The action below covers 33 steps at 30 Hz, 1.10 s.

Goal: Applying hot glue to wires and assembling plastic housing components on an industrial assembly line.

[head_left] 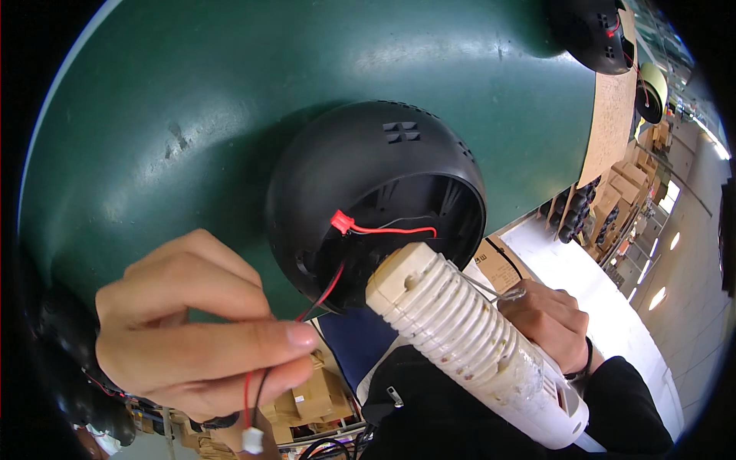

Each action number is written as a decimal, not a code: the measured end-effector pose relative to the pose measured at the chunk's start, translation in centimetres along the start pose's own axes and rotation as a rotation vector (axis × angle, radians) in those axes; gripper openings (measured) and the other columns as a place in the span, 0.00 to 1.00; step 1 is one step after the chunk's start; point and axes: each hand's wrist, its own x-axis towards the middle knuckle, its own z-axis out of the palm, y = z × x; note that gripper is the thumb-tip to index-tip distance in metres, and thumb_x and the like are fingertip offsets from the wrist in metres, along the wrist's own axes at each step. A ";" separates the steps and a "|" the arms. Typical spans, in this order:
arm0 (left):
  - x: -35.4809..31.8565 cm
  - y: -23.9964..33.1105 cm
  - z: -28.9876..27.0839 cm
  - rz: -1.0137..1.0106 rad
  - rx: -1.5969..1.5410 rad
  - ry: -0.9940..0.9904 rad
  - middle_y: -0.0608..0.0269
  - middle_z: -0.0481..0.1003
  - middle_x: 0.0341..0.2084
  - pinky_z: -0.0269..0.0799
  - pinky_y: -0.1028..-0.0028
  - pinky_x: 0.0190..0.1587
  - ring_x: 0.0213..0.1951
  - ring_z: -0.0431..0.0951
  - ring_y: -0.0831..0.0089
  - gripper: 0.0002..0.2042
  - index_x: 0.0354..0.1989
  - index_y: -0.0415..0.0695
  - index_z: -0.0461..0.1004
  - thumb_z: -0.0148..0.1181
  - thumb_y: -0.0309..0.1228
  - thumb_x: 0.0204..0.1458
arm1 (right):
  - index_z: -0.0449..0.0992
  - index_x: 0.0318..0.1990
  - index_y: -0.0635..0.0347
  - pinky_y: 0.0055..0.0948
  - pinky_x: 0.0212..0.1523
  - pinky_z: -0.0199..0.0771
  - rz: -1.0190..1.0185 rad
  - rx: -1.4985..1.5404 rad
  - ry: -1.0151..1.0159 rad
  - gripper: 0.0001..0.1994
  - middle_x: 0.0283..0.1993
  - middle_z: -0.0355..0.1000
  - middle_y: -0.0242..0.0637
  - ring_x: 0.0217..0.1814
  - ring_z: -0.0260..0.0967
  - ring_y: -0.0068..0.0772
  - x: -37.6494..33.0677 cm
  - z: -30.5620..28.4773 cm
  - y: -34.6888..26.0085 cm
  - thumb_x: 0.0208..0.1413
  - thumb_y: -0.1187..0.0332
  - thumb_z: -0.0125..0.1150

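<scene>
A round black plastic housing (337,161) lies on the green table, its round opening facing me. A red connector (341,222) on thin red and black wires rests at the opening's rim. My left hand (207,330) is closed in a pinch on a red-and-black wire leading from the housing. A white connector (252,440) hangs from that wire below the fingers. My right hand (548,318) is closed behind a stained white ribbed tool, which looks like a hot glue gun (475,337), its front end near the opening. The tool partly hides the hand's grip.
The green tabletop (230,61) extends beyond the housing. Another black housing (590,34) sits at the far right beside a cardboard sheet (609,126). More dark rounded pieces (69,330) stand at the left edge. Cardboard boxes (318,395) show below the table.
</scene>
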 end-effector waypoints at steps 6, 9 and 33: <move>0.0 -1.5 -1.0 0.091 -0.004 -0.152 0.51 0.76 0.40 0.71 0.72 0.36 0.39 0.77 0.63 0.26 0.48 0.43 0.80 0.78 0.36 0.38 | 0.73 0.33 0.73 0.34 0.29 0.75 0.100 -0.064 -0.045 0.09 0.29 0.70 0.45 0.29 0.73 0.45 -0.9 -0.8 -0.5 0.47 0.75 0.65; -0.1 -1.0 1.4 -0.062 0.177 0.157 0.38 0.67 0.59 0.70 0.59 0.55 0.59 0.71 0.50 0.47 0.65 0.41 0.64 0.81 0.38 0.32 | 0.74 0.34 0.73 0.36 0.34 0.79 0.101 -0.017 -0.046 0.10 0.33 0.73 0.49 0.33 0.76 0.49 -0.7 -0.5 -0.6 0.47 0.75 0.66; 1.5 5.7 6.7 -0.470 0.552 0.124 0.58 0.75 0.25 0.70 0.74 0.31 0.26 0.75 0.68 0.14 0.32 0.37 0.75 0.74 0.23 0.37 | 0.74 0.35 0.72 0.39 0.37 0.78 0.041 0.056 0.104 0.09 0.36 0.73 0.50 0.39 0.76 0.52 -3.5 -0.4 1.9 0.49 0.74 0.64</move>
